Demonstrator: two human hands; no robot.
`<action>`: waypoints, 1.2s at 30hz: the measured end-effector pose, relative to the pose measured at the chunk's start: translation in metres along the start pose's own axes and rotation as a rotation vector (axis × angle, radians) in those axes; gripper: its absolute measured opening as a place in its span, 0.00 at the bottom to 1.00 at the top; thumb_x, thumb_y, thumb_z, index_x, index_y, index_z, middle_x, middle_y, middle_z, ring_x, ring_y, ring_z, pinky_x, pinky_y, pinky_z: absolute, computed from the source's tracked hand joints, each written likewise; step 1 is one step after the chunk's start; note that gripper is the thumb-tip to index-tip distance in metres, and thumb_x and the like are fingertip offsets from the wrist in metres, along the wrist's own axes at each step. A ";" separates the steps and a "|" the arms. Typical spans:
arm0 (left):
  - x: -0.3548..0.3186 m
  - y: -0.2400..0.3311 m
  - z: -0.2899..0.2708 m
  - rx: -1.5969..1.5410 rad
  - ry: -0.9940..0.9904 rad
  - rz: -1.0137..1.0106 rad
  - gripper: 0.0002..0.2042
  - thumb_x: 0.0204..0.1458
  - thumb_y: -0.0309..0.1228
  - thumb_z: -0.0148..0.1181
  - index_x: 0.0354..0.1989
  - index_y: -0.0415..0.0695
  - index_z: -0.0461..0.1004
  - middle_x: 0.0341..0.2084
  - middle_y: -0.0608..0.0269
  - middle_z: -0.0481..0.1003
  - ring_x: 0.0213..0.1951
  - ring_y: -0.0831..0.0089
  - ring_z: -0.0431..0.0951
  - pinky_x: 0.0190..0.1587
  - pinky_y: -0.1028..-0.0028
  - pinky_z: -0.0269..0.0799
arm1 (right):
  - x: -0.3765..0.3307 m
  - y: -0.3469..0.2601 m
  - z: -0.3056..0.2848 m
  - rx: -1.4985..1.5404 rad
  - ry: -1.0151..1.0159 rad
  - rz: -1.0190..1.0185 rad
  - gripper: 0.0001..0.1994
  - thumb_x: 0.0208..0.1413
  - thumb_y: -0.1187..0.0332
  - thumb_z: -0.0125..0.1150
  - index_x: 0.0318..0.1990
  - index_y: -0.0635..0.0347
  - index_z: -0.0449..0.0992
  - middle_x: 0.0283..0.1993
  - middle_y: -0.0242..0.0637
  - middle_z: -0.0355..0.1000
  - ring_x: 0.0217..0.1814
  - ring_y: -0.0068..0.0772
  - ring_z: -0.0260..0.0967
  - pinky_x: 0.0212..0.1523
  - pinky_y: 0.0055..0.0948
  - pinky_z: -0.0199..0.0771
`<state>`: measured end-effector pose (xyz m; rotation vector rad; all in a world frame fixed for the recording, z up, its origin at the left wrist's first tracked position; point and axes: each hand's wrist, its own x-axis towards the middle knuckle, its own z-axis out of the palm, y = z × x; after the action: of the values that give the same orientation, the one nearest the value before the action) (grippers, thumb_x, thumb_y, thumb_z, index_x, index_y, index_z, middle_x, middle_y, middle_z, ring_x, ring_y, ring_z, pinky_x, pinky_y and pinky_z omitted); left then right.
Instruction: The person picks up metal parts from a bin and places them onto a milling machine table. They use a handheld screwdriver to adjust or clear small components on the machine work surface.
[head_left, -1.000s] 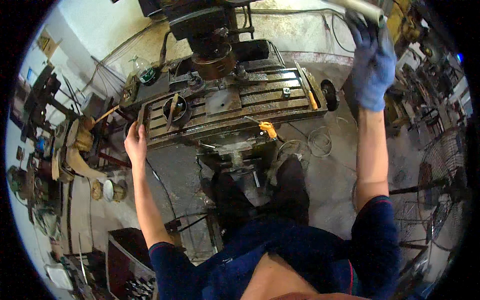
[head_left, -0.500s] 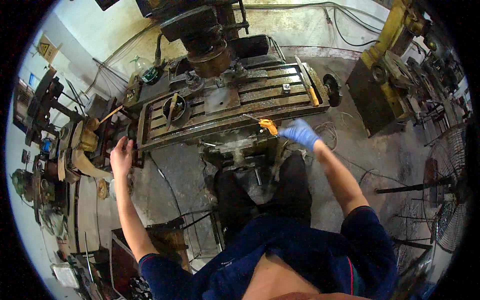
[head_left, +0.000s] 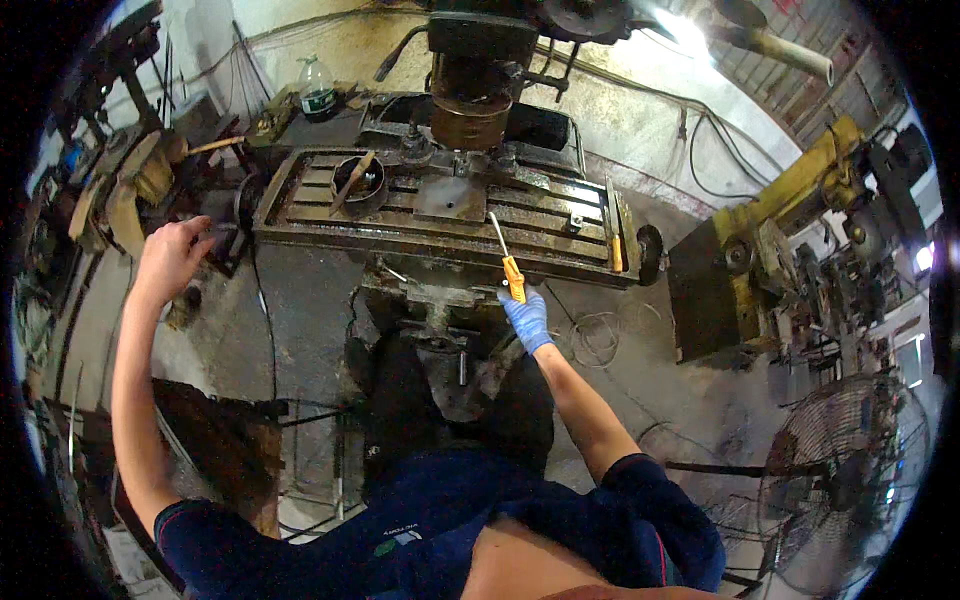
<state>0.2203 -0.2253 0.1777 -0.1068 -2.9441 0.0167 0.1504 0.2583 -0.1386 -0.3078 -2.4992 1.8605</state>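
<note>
I stand at a milling machine with a long slotted table (head_left: pixel 300 225). My right hand (head_left: pixel 526 318), in a blue glove, grips the orange handle of a screwdriver (head_left: pixel 507 262) whose thin shaft points up onto the slotted table near a flat metal plate (head_left: pixel 451 199). My bare left hand (head_left: pixel 172 258) is closed around the crank handle (head_left: pixel 228 236) at the table's left end. A round metal ring with a stick across it (head_left: pixel 357 180) sits on the table's left part. The dark spindle head (head_left: pixel 471 98) hangs above the plate.
A clear plastic bottle (head_left: pixel 318 88) stands behind the machine at the back left. A yellow machine (head_left: pixel 770 255) is to the right and a floor fan (head_left: pixel 845 485) at the lower right. Wooden pieces and clutter (head_left: pixel 125 190) crowd the left. Cables lie on the floor (head_left: pixel 595 340).
My right hand came down from high up at the right and took hold of the orange screwdriver at the table's front. My left hand stays on the crank at the left end.
</note>
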 end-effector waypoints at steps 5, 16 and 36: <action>-0.086 -0.020 -0.002 0.105 -0.115 -0.096 0.14 0.43 0.28 0.56 0.41 0.43 0.71 0.23 0.47 0.72 0.31 0.50 0.71 0.32 0.57 0.64 | -0.029 -0.092 -0.034 0.065 0.099 -0.303 0.25 0.43 0.68 0.65 0.50 0.64 0.64 0.35 0.29 0.68 0.34 0.21 0.61 0.37 0.22 0.66; -0.133 -0.033 0.009 -0.063 -0.040 -0.149 0.15 0.40 0.26 0.59 0.39 0.39 0.71 0.24 0.47 0.72 0.30 0.50 0.72 0.32 0.60 0.65 | 0.026 -0.200 -0.007 -1.191 -0.208 -0.190 0.23 0.43 0.50 0.54 0.33 0.63 0.76 0.34 0.51 0.72 0.40 0.49 0.70 0.41 0.39 0.69; -0.127 0.087 -0.019 -1.325 -0.543 -0.077 0.16 0.47 0.29 0.59 0.43 0.34 0.70 0.27 0.59 0.75 0.30 0.73 0.75 0.37 0.74 0.68 | -0.113 -0.193 -0.029 -0.403 -1.181 -0.238 0.21 0.42 0.49 0.59 0.23 0.62 0.74 0.16 0.35 0.68 0.16 0.27 0.64 0.19 0.29 0.65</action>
<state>0.3548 -0.1473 0.1696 -0.1800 -2.8069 -2.1411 0.2359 0.2147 0.0651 1.4383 -3.2848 1.6322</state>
